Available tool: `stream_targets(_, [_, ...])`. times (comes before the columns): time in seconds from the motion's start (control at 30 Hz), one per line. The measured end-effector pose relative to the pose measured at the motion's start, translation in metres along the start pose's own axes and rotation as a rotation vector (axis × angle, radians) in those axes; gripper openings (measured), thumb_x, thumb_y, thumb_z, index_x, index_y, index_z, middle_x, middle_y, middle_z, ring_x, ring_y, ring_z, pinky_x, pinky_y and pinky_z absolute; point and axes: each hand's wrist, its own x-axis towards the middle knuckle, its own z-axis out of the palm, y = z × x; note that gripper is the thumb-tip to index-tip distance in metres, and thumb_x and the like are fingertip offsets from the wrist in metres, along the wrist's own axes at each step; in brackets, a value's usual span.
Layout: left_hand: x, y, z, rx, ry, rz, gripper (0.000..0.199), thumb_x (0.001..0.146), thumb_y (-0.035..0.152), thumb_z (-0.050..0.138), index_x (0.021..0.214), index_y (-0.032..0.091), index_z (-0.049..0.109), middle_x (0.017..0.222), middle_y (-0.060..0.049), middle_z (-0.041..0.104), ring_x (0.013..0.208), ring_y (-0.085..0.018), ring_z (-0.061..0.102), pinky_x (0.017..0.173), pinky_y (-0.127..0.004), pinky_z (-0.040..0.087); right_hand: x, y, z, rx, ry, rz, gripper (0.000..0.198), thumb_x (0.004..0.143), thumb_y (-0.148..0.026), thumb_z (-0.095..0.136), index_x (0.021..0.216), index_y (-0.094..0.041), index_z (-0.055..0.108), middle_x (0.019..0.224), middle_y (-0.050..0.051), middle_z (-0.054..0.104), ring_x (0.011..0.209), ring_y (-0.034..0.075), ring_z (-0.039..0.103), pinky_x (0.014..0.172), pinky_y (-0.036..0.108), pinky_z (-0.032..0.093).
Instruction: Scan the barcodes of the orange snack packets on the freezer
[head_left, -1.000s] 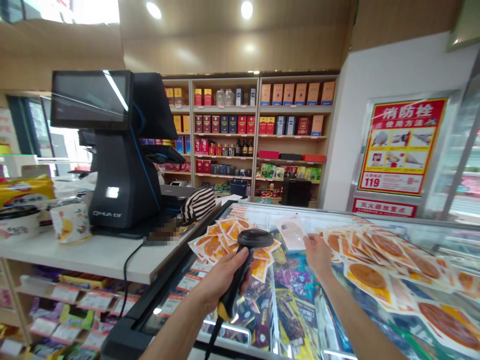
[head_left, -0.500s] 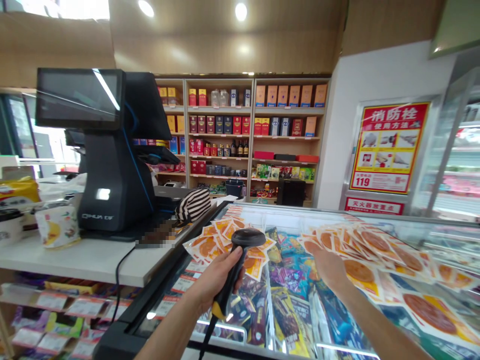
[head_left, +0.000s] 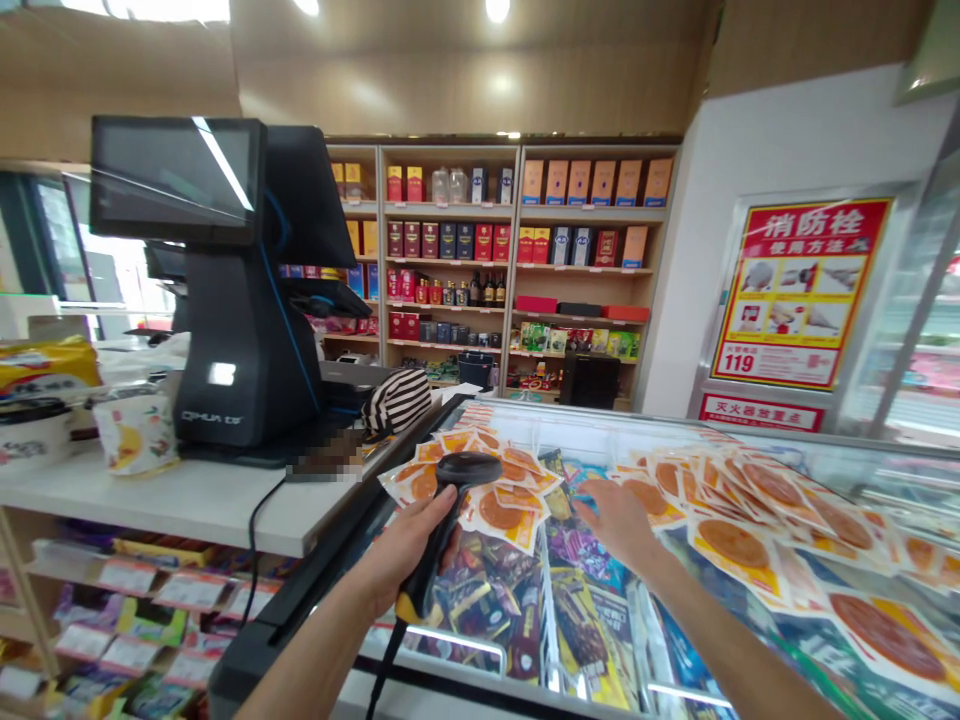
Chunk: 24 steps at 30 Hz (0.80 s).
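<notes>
My left hand (head_left: 409,545) is wrapped round the handle of a black and yellow barcode scanner (head_left: 471,468), its head pointing forward and its cable hanging down. Just beyond and beside the scanner lies a smaller pile of flat, clear packets with round orange-brown slices (head_left: 501,508). My right hand (head_left: 616,515) hovers over the glass-topped freezer with thumb and fingers apart, and I see nothing in it. Close by on its right spreads a larger heap of the same packets (head_left: 772,480). Colourful wrapped packs (head_left: 581,620) show in the freezer's wire compartments below.
On the left, a counter (head_left: 225,500) carries a black checkout terminal (head_left: 232,350), a striped pouch (head_left: 394,400), a white pouch (head_left: 139,432) and a lidded cup (head_left: 34,435). Snack shelves (head_left: 142,610) sit under it. Behind the freezer stand shelves of boxes (head_left: 450,240).
My right hand has moved left, away from the larger heap, and its fingers now show apart. My left hand and the scanner have shifted slightly left. The view has also shifted a little.
</notes>
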Motion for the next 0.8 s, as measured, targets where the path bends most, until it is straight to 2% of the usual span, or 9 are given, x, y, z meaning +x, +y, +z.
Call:
stream_targets(0.13, [-0.002, -0.006, -0.007, -0.028, 0.024, 0.028, 0.039, 0.066, 0.054, 0.044, 0.065, 0.015, 0.046, 0.049, 0.003, 0.048, 0.038, -0.006, 0.042, 0.037, -0.018, 0.03, 0.011, -0.047, 0.009, 0.092, -0.047, -0.174, 0.024, 0.072, -0.033, 0.043, 0.089, -0.02, 0.055, 0.092, 0.003, 0.06, 0.087, 0.017, 0.051, 0.077, 0.028, 0.035])
stream_targets(0.23, [-0.003, -0.011, -0.011, -0.038, 0.008, 0.023, 0.04, 0.065, 0.055, 0.044, 0.068, 0.015, 0.046, 0.052, 0.003, 0.05, 0.039, -0.006, 0.043, 0.037, -0.018, 0.03, 0.017, -0.067, 0.013, 0.094, -0.086, -0.23, 0.022, 0.069, -0.027, 0.046, 0.088, -0.02, 0.055, 0.09, 0.005, 0.06, 0.087, 0.017, 0.051, 0.076, 0.027, 0.035])
stream_targets(0.33, [-0.004, -0.012, -0.012, -0.034, 0.009, 0.017, 0.04, 0.066, 0.055, 0.043, 0.066, 0.016, 0.044, 0.05, 0.003, 0.049, 0.037, -0.006, 0.042, 0.036, -0.018, 0.03, 0.022, -0.073, 0.014, 0.066, -0.142, -0.255, 0.017, 0.067, -0.019, 0.046, 0.081, -0.019, 0.056, 0.086, 0.005, 0.06, 0.083, 0.016, 0.053, 0.073, 0.026, 0.036])
stream_targets(0.47, [-0.005, -0.011, -0.011, -0.028, -0.012, 0.047, 0.038, 0.068, 0.053, 0.043, 0.065, 0.016, 0.045, 0.049, 0.003, 0.049, 0.038, -0.006, 0.042, 0.038, -0.018, 0.03, 0.027, -0.07, 0.014, 0.037, -0.147, -0.28, 0.029, 0.062, -0.012, 0.046, 0.089, -0.02, 0.055, 0.09, 0.004, 0.06, 0.087, 0.018, 0.052, 0.074, 0.026, 0.036])
stream_targets(0.63, [-0.007, -0.011, -0.008, 0.006, -0.035, 0.066, 0.042, 0.069, 0.054, 0.04, 0.059, 0.014, 0.046, 0.048, 0.001, 0.048, 0.037, -0.006, 0.04, 0.038, -0.019, 0.029, 0.026, -0.069, 0.016, -0.059, -0.142, -0.204, 0.023, 0.071, -0.013, 0.037, 0.082, -0.019, 0.056, 0.079, 0.006, 0.062, 0.075, 0.017, 0.056, 0.063, 0.024, 0.037])
stream_targets(0.8, [-0.006, -0.009, -0.006, 0.006, -0.023, 0.063, 0.042, 0.068, 0.054, 0.04, 0.057, 0.014, 0.046, 0.047, 0.002, 0.046, 0.037, -0.006, 0.04, 0.038, -0.019, 0.029, 0.024, -0.059, 0.009, 0.045, 0.055, -0.001, 0.027, 0.079, -0.022, 0.027, 0.086, -0.02, 0.053, 0.067, 0.004, 0.062, 0.059, 0.014, 0.056, 0.052, 0.023, 0.034])
